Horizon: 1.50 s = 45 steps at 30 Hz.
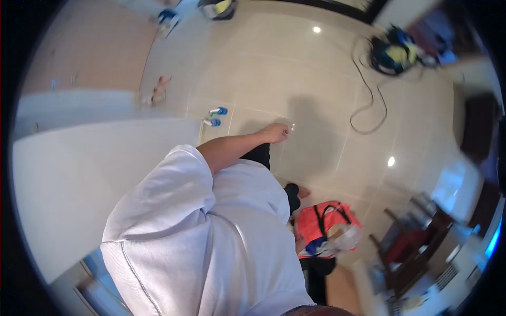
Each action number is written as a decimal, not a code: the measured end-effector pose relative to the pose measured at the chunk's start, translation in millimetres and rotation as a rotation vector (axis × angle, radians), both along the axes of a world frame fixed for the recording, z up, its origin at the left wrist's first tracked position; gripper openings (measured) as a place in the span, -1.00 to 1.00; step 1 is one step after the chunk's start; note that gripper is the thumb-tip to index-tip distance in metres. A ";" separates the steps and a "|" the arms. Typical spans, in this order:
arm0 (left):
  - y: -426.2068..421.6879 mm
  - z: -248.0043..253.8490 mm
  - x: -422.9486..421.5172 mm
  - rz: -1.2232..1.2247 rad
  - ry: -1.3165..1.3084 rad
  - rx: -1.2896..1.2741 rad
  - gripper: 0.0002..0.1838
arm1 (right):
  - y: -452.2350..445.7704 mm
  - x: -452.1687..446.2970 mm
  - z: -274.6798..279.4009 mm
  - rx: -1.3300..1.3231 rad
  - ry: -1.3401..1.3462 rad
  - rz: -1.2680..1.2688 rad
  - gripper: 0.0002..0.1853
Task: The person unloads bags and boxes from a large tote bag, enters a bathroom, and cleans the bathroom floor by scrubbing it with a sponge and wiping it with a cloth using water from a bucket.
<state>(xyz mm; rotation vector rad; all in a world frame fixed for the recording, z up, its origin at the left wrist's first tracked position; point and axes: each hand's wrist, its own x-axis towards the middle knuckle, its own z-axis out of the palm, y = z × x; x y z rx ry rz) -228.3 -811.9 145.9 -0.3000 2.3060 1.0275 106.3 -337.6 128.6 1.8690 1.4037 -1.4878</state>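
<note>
My left hand (276, 132) reaches out over the tiled floor from a white sleeve, with its fingers curled together. Small bright specks show just beyond the fingertips; whether they are an object or a reflection I cannot tell. A bit of my right hand (299, 244) shows past the edge of my white shirt (232, 226), with its fingers hidden. It lies right beside a bright orange-pink bag (327, 216) with black straps. On the bag's near side is crumpled clear plastic (342, 238), and something blue is next to it.
Two small blue-and-white items (215, 117) are on the floor near a white panel (105, 174). A black cable (363, 95) curls across the tiles from a dark and yellow bundle (395, 55). Dark wooden chairs (406, 253) stand at lower right. My foot (303, 192) is near the bag.
</note>
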 end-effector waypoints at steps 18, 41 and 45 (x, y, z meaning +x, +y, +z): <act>-148.1 5.3 302.4 1.484 -0.321 -0.082 -0.69 | -188.7 -458.2 130.1 -0.192 0.083 1.434 -0.67; 109.3 28.6 157.4 2.495 -0.462 0.283 -0.44 | -759.8 -770.6 111.4 -0.221 0.251 2.344 -0.81; 147.7 4.7 146.6 2.793 -0.157 0.223 -0.44 | -743.5 -651.6 113.0 -0.183 0.001 2.823 -0.59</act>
